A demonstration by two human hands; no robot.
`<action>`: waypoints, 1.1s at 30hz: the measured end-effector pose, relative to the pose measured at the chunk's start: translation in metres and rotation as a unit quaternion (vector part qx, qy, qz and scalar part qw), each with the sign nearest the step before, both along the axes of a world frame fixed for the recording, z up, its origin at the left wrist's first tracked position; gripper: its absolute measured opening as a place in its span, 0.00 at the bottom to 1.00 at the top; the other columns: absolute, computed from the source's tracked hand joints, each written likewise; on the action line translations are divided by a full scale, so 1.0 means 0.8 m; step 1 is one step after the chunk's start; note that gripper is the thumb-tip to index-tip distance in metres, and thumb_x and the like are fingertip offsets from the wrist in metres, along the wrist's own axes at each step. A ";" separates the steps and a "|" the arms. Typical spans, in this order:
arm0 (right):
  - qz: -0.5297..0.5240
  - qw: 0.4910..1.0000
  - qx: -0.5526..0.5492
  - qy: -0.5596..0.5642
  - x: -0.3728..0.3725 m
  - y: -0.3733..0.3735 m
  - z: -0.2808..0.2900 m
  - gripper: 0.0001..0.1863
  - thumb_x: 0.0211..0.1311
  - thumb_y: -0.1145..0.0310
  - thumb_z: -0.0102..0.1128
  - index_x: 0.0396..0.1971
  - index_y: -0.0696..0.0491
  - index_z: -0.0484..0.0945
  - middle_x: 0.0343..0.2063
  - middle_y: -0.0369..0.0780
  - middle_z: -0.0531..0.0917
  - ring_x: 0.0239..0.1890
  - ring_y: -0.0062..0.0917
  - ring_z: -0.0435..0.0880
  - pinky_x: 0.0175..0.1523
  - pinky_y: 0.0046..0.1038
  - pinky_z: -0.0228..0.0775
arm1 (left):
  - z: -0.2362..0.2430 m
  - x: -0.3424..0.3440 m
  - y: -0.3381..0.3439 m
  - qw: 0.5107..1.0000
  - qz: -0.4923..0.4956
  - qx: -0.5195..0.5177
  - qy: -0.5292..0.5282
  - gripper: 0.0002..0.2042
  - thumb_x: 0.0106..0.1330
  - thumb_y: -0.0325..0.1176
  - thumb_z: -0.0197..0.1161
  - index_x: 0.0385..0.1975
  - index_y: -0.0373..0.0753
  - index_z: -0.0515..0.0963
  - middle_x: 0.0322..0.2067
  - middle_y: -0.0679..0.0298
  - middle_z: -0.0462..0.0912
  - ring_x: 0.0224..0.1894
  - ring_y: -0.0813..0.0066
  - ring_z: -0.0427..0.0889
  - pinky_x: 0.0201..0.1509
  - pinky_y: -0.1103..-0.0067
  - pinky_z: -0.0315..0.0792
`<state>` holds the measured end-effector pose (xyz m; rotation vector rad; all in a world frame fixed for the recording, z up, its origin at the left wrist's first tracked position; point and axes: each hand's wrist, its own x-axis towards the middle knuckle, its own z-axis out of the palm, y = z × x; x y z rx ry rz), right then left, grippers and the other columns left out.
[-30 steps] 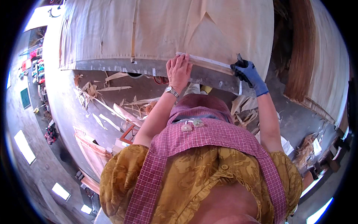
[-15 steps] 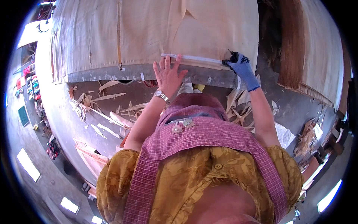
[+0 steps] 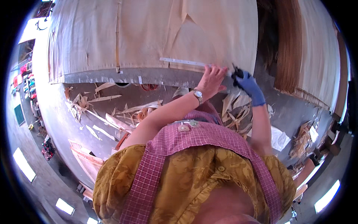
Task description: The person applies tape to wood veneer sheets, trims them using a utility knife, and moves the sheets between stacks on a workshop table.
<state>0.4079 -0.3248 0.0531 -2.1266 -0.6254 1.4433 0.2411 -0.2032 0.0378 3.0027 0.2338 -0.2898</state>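
Left hand [image 3: 212, 81] rightward along narrow white strip [image 3: 182, 61]

No lettering or numbers can be read. Marks on the white strip [image 3: 182, 61], upper centre, are too small.

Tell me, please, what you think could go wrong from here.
The bare left hand sits close beside the dark pointed tool in the gloved right hand; a slip might nick it.
That hand covers only the right part of the white strip, so the strip's far end could swing across the veneer sheet.
Veneer scraps on the floor might catch a foot.
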 end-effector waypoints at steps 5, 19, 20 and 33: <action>-0.122 0.990 0.066 -0.003 -0.007 0.015 0.043 0.11 0.65 0.68 0.53 0.44 0.57 0.75 0.27 0.39 0.83 0.21 0.17 0.77 0.26 0.21 0.69 | 0.003 -0.001 0.018 0.992 0.019 -0.110 -0.063 0.32 0.61 0.54 0.55 0.60 0.38 0.64 0.52 0.61 0.68 0.55 0.62 0.66 0.58 0.62 0.63; -0.220 0.953 0.196 0.074 -0.014 0.321 -0.006 0.11 0.61 0.61 0.60 0.34 0.54 0.80 0.23 0.37 0.85 0.15 0.17 0.75 0.19 0.19 0.62 | -0.019 0.013 0.277 0.925 0.241 -0.091 -0.280 0.25 0.61 0.28 0.55 0.62 0.40 0.64 0.64 0.58 0.64 0.67 0.61 0.59 0.71 0.65 0.50; -0.220 0.953 0.194 0.075 -0.014 0.325 -0.016 0.11 0.61 0.61 0.60 0.34 0.54 0.80 0.23 0.37 0.85 0.15 0.17 0.75 0.19 0.19 0.62 | -0.015 0.014 0.279 0.932 0.234 -0.102 -0.259 0.25 0.61 0.28 0.54 0.62 0.41 0.64 0.63 0.61 0.65 0.67 0.62 0.59 0.70 0.66 0.51; -0.042 0.951 0.159 -0.263 0.018 0.278 -0.077 0.11 0.59 0.62 0.60 0.31 0.55 0.79 0.20 0.38 0.83 0.15 0.18 0.75 0.20 0.22 0.64 | -0.024 0.046 0.291 0.990 0.073 0.004 -0.123 0.20 0.63 0.36 0.53 0.57 0.46 0.70 0.60 0.69 0.69 0.69 0.66 0.56 0.71 0.60 0.44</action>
